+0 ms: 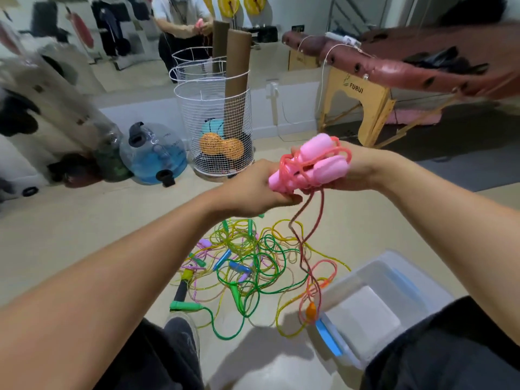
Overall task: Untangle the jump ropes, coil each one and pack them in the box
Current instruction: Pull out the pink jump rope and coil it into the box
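Note:
Both hands hold a pink jump rope point(312, 164) at chest height: two fat pink handles with red-pink cord wound around them. My left hand point(253, 190) grips the lower end of the handles; my right hand point(354, 170) cups them from behind. A loose length of the cord hangs down from the bundle to the floor. Below lies a tangle of jump ropes point(253, 266) in green, yellow, pink and blue, with several handles in it. A clear plastic box point(374, 308) with blue clips stands open on the floor at the lower right.
A white wire basket point(216, 128) with balls and cardboard tubes stands ahead. A blue water bag point(153, 156) lies to its left. A maroon massage table point(394, 66) on wooden legs fills the right. A mirror on the wall shows a person. My dark-trousered knees frame the bottom.

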